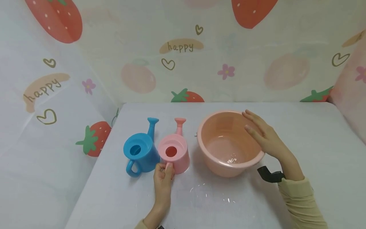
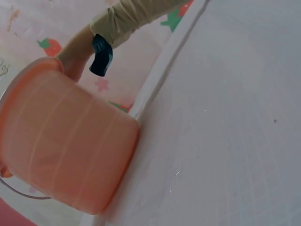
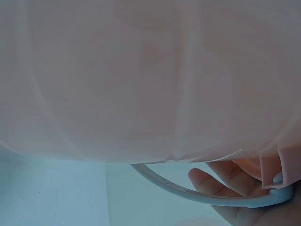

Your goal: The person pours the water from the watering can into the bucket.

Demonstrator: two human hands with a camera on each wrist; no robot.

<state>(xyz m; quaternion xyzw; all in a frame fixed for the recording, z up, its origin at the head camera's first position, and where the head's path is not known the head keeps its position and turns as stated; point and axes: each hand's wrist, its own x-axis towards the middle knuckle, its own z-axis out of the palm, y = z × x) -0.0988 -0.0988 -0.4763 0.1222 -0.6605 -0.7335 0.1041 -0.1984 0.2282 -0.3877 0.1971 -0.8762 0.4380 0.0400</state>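
Note:
My left hand [image 1: 164, 181] grips the handle of a pink watering can [image 1: 181, 159], which stands upright on the table. Close on its left is a blue watering can [image 1: 150, 157], its spout pointing to the back like the pink one's. To the right is a pale pink bucket [image 1: 226, 171], also seen side-on in the left wrist view [image 2: 70, 141]. At the bucket's right rim my right hand [image 1: 266, 136] lies with extended fingers, thumb over the opening. The right wrist view shows its fingers [image 3: 225, 188] by the grey bail handle [image 3: 188, 193]. Bright glints show on the bucket's bottom.
A white-covered table [image 1: 217, 206] has shiny wet-looking spots in front of the bucket. Behind it hangs a strawberry-print cloth [image 1: 211, 76], with more cloth at both sides. A black wrist-camera mount [image 1: 270, 175] juts from the right wrist.

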